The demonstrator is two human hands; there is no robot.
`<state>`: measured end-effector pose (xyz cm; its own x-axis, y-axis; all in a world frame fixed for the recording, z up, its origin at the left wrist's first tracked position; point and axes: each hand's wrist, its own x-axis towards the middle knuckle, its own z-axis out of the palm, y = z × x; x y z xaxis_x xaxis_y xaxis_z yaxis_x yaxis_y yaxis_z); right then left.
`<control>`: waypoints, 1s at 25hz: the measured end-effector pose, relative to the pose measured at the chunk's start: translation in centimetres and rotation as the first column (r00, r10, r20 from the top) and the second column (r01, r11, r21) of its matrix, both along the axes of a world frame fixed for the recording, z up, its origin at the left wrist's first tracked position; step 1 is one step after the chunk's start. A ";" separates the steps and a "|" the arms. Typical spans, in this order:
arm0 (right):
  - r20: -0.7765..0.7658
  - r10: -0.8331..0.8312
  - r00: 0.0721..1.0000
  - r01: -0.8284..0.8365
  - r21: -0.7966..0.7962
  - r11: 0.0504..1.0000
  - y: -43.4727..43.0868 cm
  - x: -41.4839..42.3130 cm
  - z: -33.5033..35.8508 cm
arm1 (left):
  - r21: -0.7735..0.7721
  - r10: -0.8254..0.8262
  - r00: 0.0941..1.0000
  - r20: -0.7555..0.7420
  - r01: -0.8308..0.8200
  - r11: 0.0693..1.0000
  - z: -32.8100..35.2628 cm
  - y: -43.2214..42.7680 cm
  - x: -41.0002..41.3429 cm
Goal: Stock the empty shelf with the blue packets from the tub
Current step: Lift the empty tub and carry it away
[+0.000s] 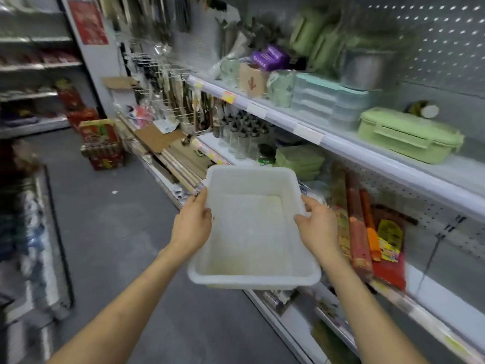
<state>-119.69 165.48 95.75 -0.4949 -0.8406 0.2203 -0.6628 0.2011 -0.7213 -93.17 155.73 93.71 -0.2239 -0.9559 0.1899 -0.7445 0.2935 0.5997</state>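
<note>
I hold the white plastic tub (249,232) out in front of me above the aisle floor (118,219), just beside the shelving (367,151). I see no blue packets inside, so I judge it light, stiff-walled and a little slick. The rolled rim along its sides is the best hold. My left hand (193,222) clasps the left side and my right hand (317,227) curls over the right rim, both arms stretched forward.

Green lunchbox (409,135) on upper shelf (351,147)
</note>
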 end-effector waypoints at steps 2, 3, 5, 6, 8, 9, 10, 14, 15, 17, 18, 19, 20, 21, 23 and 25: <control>0.038 0.091 0.995 -0.092 0.021 0.996 -4.9 4.0 -0.1 | 0.007 0.097 0.995 0.000 -0.097 0.995 -0.1 -2.6 4.7; 0.043 0.144 0.989 -0.145 0.022 0.989 -7.6 5.7 -0.5 | 0.012 0.146 0.989 0.002 -0.146 0.989 -0.4 -3.9 6.9; 0.044 0.246 0.968 -0.247 0.012 0.969 -12.1 8.6 -0.9 | 0.028 0.228 0.974 0.015 -0.228 0.973 -0.8 -6.2 10.3; 0.040 0.293 0.955 -0.294 0.017 0.956 -14.9 10.3 -1.3 | 0.034 0.272 0.962 0.018 -0.272 0.962 -1.3 -7.7 12.0; 0.053 0.352 0.934 -0.354 0.027 0.935 -20.5 13.5 -2.2 | 0.036 0.345 0.938 0.025 -0.346 0.938 -2.1 -11.1 15.0; 0.064 0.378 0.924 -0.380 0.030 0.924 -23.5 15.1 -2.8 | 0.041 0.378 0.925 0.031 -0.379 0.924 -2.5 -13.0 16.5; 0.066 0.408 0.911 -0.411 0.032 0.911 -26.7 16.7 -3.5 | 0.046 0.409 0.912 0.035 -0.410 0.911 -3.0 -15.2 17.9; 0.110 0.501 0.858 -0.508 0.046 0.860 -38.4 22.3 -5.2 | 0.038 0.496 0.865 0.071 -0.499 0.866 -4.5 -23.9 23.6; 0.132 0.531 0.837 -0.541 0.054 0.839 -41.6 23.8 -5.5 | 0.035 0.516 0.852 0.088 -0.520 0.853 -4.8 -26.2 25.1; 0.150 0.582 0.799 -0.594 0.059 0.802 -47.7 27.0 -5.6 | 0.014 0.575 0.813 0.092 -0.578 0.816 -4.8 -30.7 28.2; 0.157 0.606 0.780 -0.621 0.073 0.780 -50.4 28.6 -5.4 | -0.004 0.595 0.799 0.090 -0.597 0.802 -4.8 -32.7 29.8; 0.165 0.632 0.758 -0.649 0.080 0.757 -53.1 30.3 -5.2 | -0.020 0.609 0.788 0.093 -0.610 0.792 -4.7 -34.6 31.3; 0.172 0.652 0.738 -0.671 0.089 0.736 -55.8 31.9 -5.3 | -0.036 0.611 0.785 0.101 -0.611 0.791 -4.7 -36.6 32.8; 0.185 0.669 0.720 -0.690 0.089 0.718 -58.1 33.3 -5.0 | -0.049 0.609 0.787 0.093 -0.608 0.793 -4.5 -38.5 34.2; 0.205 0.687 0.697 -0.713 0.096 0.695 -62.8 36.1 -4.8 | -0.062 0.603 0.795 0.059 -0.600 0.797 -4.5 -42.8 37.2; 0.201 0.696 0.689 -0.722 0.106 0.684 -68.4 39.4 -5.4 | -0.066 0.596 0.802 0.048 -0.593 0.803 -5.1 -47.9 40.9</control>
